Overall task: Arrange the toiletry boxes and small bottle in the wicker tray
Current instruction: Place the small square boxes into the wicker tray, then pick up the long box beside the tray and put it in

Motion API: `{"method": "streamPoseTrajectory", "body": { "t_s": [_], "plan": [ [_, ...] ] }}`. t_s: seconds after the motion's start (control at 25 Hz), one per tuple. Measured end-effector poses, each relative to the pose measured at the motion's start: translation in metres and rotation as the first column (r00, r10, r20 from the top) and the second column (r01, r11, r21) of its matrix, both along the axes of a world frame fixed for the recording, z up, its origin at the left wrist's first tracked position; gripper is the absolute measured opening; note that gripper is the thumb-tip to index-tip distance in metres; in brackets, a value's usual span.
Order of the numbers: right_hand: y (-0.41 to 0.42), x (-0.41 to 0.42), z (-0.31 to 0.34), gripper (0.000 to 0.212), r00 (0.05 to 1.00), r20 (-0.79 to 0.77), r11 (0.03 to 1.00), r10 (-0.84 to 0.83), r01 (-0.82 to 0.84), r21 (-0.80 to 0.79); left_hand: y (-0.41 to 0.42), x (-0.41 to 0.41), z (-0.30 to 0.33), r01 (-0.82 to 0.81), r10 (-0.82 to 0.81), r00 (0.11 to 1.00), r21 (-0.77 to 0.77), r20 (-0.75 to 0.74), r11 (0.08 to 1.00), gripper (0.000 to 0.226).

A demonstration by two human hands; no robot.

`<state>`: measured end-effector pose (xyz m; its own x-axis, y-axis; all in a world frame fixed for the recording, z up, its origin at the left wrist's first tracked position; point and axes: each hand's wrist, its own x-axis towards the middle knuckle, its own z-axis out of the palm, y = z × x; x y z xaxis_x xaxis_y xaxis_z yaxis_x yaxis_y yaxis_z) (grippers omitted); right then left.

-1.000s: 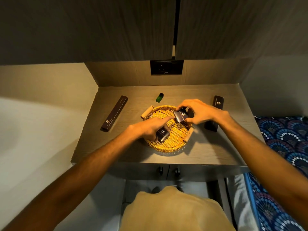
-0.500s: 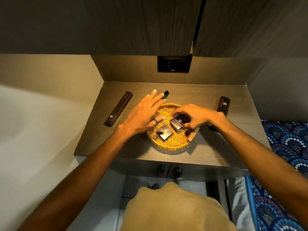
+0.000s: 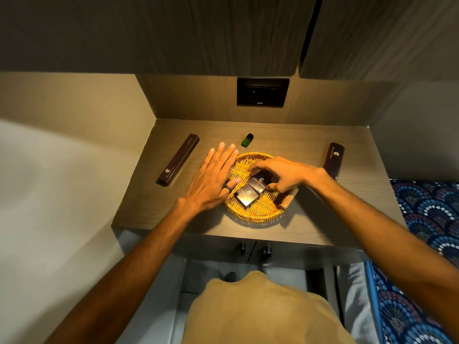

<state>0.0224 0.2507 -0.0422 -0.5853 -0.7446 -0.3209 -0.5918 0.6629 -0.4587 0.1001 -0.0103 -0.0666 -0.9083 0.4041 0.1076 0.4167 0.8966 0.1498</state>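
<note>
A round wicker tray [image 3: 250,213] sits mid-counter with two small dark boxes inside. One box [image 3: 246,195] lies free at the tray's front left. My right hand [image 3: 283,173] is curled over the other box [image 3: 260,182], fingers pinching its sides. My left hand [image 3: 213,177] hovers flat and open over the tray's left rim, holding nothing. A small green bottle [image 3: 247,140] stands on the counter behind the tray. A long dark box [image 3: 179,159] lies at the left, and another dark box [image 3: 334,160] at the right.
The grey wooden counter [image 3: 323,219] ends in walls at the left and back, with a black socket panel [image 3: 262,91] above. Cabinet doors hang overhead. Two drawer knobs [image 3: 253,249] sit below the front edge. A patterned bedspread [image 3: 422,219] lies to the right.
My left hand let go of the front box, opened flat and moved left and back toward the bottle. My right hand lowered its box beside the first one in the tray.
</note>
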Motion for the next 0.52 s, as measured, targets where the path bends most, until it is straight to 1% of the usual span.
{"method": "streamPoseTrajectory", "body": {
  "t_s": [0.12,0.24,0.32,0.36,0.4,0.44,0.48,0.52],
  "plan": [
    [-0.006,0.001,-0.002,0.078,1.0,-0.008,1.0,0.022,-0.022,-0.001,0.002,0.001,0.0,0.005,-0.005,1.0,0.007,0.002,1.0,0.079],
    [-0.008,0.001,-0.001,0.083,1.0,-0.004,1.0,0.025,-0.025,0.013,0.002,0.003,-0.002,0.01,-0.01,1.0,0.003,0.01,1.0,0.079],
    [-0.004,0.002,0.001,0.085,1.0,0.001,1.0,-0.012,0.012,-0.014,0.001,0.004,-0.003,0.011,-0.011,1.0,-0.003,0.008,1.0,0.079],
    [0.001,0.003,0.004,0.083,0.998,-0.012,0.997,-0.054,0.053,-0.058,0.001,0.004,-0.003,0.009,-0.009,1.0,-0.003,0.003,1.0,0.078],
    [0.007,0.004,0.006,0.081,0.992,-0.054,0.987,-0.115,0.108,-0.119,0.001,0.003,-0.003,0.005,-0.005,1.0,0.0,-0.003,1.0,0.078],
    [0.014,0.004,0.009,0.08,0.972,-0.132,0.968,-0.195,0.17,-0.184,0.001,0.0,-0.002,-0.004,0.004,1.0,0.003,-0.012,1.0,0.078],
    [0.021,0.004,0.012,0.078,0.927,-0.232,0.942,-0.294,0.239,-0.236,0.002,-0.003,0.0,-0.012,0.012,1.0,0.002,-0.021,1.0,0.077],
    [0.028,0.004,0.014,0.076,0.855,-0.333,0.91,-0.397,0.319,-0.266,0.002,-0.008,0.003,-0.019,0.019,0.999,-0.004,-0.027,1.0,0.077]
  ]
}}
